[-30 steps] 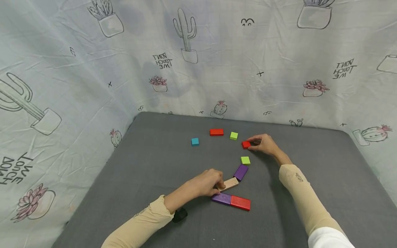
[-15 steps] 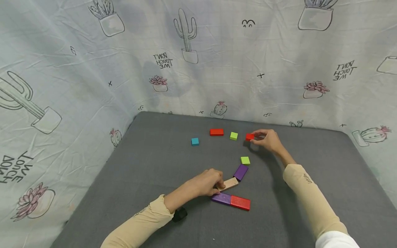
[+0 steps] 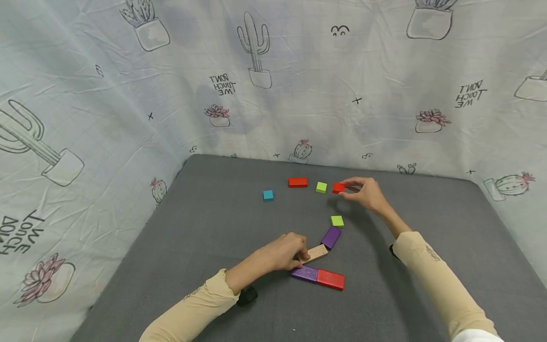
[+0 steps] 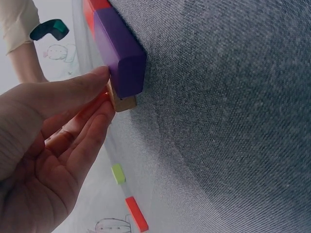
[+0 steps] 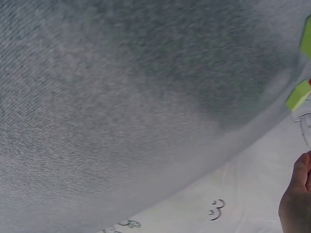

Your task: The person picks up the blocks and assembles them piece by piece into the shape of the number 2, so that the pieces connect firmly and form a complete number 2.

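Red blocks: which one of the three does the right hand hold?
In the head view, the red block just right of the farther green block, pinched in the right hand. The leftmost red block and the frontmost red block are untouched.

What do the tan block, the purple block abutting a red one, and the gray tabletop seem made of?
Tan block: probably bare, matte wood, given its pale color. Purple block: smooth; solid color suggests painted wood, possibly plastic. Gray tabletop: apparently matte fabric, showing woven texture.
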### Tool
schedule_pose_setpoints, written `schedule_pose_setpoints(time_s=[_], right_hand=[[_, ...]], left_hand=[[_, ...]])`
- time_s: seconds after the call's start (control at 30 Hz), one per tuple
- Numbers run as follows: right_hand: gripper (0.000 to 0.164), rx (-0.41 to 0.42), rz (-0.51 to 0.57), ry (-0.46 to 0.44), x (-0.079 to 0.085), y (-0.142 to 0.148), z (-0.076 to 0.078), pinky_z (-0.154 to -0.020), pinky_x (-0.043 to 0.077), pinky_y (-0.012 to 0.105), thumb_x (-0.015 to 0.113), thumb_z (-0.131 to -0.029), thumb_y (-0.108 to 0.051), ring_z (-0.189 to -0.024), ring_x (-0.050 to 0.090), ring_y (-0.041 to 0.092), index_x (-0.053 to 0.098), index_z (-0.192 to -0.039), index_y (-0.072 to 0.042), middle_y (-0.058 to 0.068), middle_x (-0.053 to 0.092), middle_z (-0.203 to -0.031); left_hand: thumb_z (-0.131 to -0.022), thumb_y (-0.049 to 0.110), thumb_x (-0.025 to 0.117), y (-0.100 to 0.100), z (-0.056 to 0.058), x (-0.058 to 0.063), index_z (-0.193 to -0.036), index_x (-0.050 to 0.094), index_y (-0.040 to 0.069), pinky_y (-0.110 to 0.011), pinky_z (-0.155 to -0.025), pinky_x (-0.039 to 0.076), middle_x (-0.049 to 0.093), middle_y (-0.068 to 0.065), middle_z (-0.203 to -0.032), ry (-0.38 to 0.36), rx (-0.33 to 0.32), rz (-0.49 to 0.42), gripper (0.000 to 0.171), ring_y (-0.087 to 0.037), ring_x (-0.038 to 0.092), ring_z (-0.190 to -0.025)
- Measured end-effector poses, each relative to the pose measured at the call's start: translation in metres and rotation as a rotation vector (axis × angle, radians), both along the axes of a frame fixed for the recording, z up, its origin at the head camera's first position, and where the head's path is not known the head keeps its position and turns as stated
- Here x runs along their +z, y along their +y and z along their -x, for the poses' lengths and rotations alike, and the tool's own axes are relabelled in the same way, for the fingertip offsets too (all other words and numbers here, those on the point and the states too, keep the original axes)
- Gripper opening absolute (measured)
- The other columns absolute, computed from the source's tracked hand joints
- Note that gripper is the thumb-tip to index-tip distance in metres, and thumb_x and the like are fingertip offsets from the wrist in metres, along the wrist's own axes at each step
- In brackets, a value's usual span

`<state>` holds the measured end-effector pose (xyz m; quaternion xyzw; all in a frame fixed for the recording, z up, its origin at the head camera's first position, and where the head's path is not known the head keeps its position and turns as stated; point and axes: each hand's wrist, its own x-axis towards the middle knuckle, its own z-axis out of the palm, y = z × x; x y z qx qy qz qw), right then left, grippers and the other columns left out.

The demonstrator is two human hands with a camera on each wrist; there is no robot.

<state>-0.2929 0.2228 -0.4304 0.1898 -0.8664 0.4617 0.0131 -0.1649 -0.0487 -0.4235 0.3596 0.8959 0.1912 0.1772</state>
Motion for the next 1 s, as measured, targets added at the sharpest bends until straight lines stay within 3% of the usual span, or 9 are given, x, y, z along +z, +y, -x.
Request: schedule_pose_setpoints(time_s=[0.3, 0.7, 1.0], right_hand=[[0.029, 0.094, 0.046, -0.045, 0.014, -0.012, -0.011, -0.09, 0.048, 0.046, 0.073, -0.08, 0.005, -0.104, 0.06, 0.043, 0.065, -0.107, 0.012, 0.029, 0.063, -0.108], [0.031, 0.251, 0.004, -0.067, 0.006, -0.016, -0.019, -0.086, 0.05, 0.047, 0.078, -0.077, -0.001, -0.103, 0.064, 0.036, 0.069, -0.106, 0.004, 0.02, 0.067, -0.107], [0.029, 0.266, -0.056, -0.064, 0.003, -0.011, -0.012, -0.089, 0.049, 0.042, 0.077, -0.078, -0.002, -0.105, 0.063, 0.034, 0.07, -0.106, 0.002, 0.017, 0.068, -0.106]], left_hand=[[-0.08, 0.008, 0.078, 0.0, 0.001, 0.0, -0.099, 0.076, 0.011, -0.012, -0.07, 0.048, 0.061, 0.006, -0.087, -0.001, 0.001, -0.004, 0.019, 0.001, 0.059, -0.079], [-0.08, 0.008, 0.078, 0.0, 0.001, 0.001, -0.1, 0.075, 0.011, -0.012, -0.071, 0.048, 0.061, 0.007, -0.087, -0.006, 0.003, -0.001, 0.02, 0.001, 0.06, -0.08], [-0.08, 0.007, 0.078, 0.0, 0.004, 0.001, -0.099, 0.075, 0.011, -0.011, -0.072, 0.048, 0.061, 0.007, -0.087, -0.022, 0.003, -0.008, 0.02, 0.001, 0.06, -0.081]])
